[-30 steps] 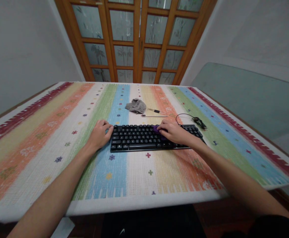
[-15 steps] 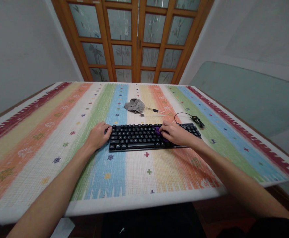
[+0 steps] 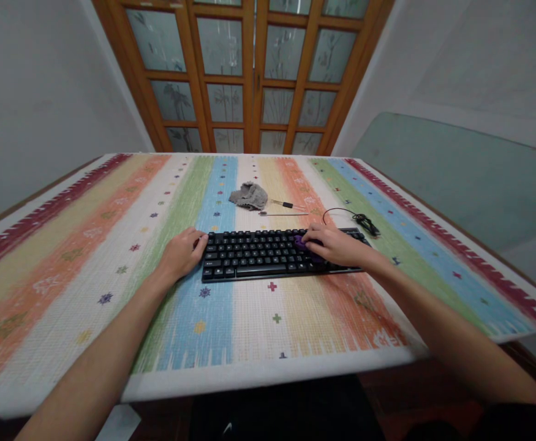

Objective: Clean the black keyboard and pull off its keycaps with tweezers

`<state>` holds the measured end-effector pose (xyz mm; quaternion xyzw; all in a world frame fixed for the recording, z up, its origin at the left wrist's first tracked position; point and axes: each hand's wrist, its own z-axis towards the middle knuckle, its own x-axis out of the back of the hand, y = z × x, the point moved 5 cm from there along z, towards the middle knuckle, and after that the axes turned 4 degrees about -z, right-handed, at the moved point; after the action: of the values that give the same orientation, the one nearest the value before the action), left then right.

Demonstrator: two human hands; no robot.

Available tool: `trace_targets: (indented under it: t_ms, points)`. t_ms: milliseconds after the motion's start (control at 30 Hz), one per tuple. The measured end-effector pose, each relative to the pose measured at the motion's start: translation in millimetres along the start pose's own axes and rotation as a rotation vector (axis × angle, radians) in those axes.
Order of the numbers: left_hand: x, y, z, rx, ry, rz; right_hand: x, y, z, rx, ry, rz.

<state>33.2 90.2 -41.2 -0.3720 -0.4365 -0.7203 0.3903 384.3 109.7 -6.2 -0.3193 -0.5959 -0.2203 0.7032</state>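
Observation:
A black keyboard (image 3: 261,252) lies lengthwise before me on the striped cloth. My left hand (image 3: 182,250) grips its left end, thumb and curled fingers against the edge. Over the right part of the keys, my right hand (image 3: 334,245) is closed on a purple putty-like lump (image 3: 300,243), pressing it against the keys. Most of the lump is hidden under the fingers and palm, as are some of the keys beneath.
Behind the keyboard lie a crumpled grey cloth (image 3: 249,196), a small black-handled tool (image 3: 287,204) and a thin rod-like brush (image 3: 264,214). The coiled cable (image 3: 366,224) rests at the back right. A striped tablecloth (image 3: 249,331) covers the table; wooden glass doors (image 3: 253,79) stand beyond.
My right hand has shifted a little to the right along the keys with the purple lump. My left hand stays at the keyboard's left end.

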Motion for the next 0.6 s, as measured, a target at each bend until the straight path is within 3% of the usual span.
trace_targets:
  t_ms: [233, 433, 600]
  points:
    - [-0.9, -1, -1, -0.003, -0.004, 0.011, 18, 14, 3, -0.061, 0.142, 0.003]
    - [-0.8, -1, -1, 0.005, -0.03, -0.009, 5, 11, -7, 0.021, 0.032, 0.003]
    - [-1.4, -1, -1, 0.016, -0.046, -0.02, 8, 19, -18, 0.008, -0.015, -0.039]
